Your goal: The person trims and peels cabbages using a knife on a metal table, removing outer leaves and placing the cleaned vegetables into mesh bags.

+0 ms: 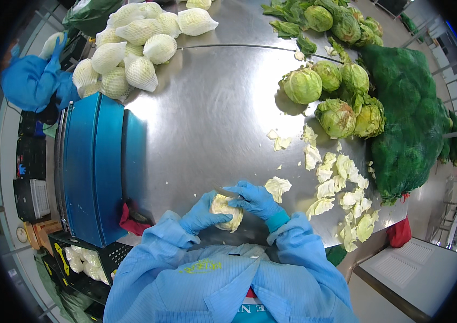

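Observation:
My left hand (203, 214), in a blue glove, grips a small pale cabbage head (228, 214) close to my body. My right hand (254, 198), gloved too, is closed around a knife (228, 192), its blade lying across the top of the cabbage. Loose pale cabbage leaves (278, 187) lie just right of my hands, with more scattered farther right. Several green cabbages (302, 85) sit at the upper right of the steel table (212, 121). At the upper left, cabbages in white foam nets (141, 72) are piled together.
Blue panels (93, 169) stand along the table's left side, with a red cloth (133, 222) beside them. A green mesh sack (404, 121) bulges at the right edge. Below left is a black crate (107, 254) holding wrapped white items. A person in blue (30, 82) is at the far left.

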`<state>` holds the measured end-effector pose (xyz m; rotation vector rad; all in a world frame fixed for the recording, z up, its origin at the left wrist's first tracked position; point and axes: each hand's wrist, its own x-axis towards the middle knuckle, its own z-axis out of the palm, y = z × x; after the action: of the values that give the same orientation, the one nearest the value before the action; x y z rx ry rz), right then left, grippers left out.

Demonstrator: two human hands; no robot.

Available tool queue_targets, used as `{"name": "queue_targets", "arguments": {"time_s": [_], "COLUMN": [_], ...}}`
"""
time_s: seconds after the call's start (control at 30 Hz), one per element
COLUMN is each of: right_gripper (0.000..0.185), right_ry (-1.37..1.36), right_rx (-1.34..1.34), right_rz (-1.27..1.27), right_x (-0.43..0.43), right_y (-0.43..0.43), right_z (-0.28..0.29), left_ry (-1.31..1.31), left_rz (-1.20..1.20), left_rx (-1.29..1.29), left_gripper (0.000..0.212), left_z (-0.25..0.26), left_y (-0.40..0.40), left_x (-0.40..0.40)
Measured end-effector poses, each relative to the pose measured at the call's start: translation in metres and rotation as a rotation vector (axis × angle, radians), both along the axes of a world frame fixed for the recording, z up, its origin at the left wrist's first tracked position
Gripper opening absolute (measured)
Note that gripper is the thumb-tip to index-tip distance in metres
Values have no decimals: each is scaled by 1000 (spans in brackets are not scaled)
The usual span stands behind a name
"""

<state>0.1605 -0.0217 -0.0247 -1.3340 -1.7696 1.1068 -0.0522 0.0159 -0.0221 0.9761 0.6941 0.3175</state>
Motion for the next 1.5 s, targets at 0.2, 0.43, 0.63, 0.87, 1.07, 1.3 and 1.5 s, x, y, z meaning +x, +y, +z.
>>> {"name": "queue_targets", "arguments": {"time_s": [0.2,0.43,0.63,0.87,1.07,1.3,1.5], "right_gripper": [30,23,12,13,30,41,70], "right_ry": [72,-62,364,180,197,602,693], "right_rx": [-37,173,85,243,14,-392,-241], "right_rz": [-52,-197,-834,-1162,-830,-560,-226], "right_x": [5,-7,13,114,61,7,19], "right_y": [-2,-1,-3,-24,-31,-33,-30], "right_z": [-27,-44,-57,-22,8,28,24], "left_ry": [-41,-38,122,132,-160,-521,-361], "left_rz": [16,14,-54,51,148,458,36], "left_rx": [-58,-88,51,-55,-411,-834,-339], "left_gripper": [56,67,79,82,75,66,83], "left_z": [6,-1,16,-3,-15,-6,-23], "left_y": [7,7,8,0,6,-11,-1], "left_x": [4,-1,0,-7,-16,-6,3]}}
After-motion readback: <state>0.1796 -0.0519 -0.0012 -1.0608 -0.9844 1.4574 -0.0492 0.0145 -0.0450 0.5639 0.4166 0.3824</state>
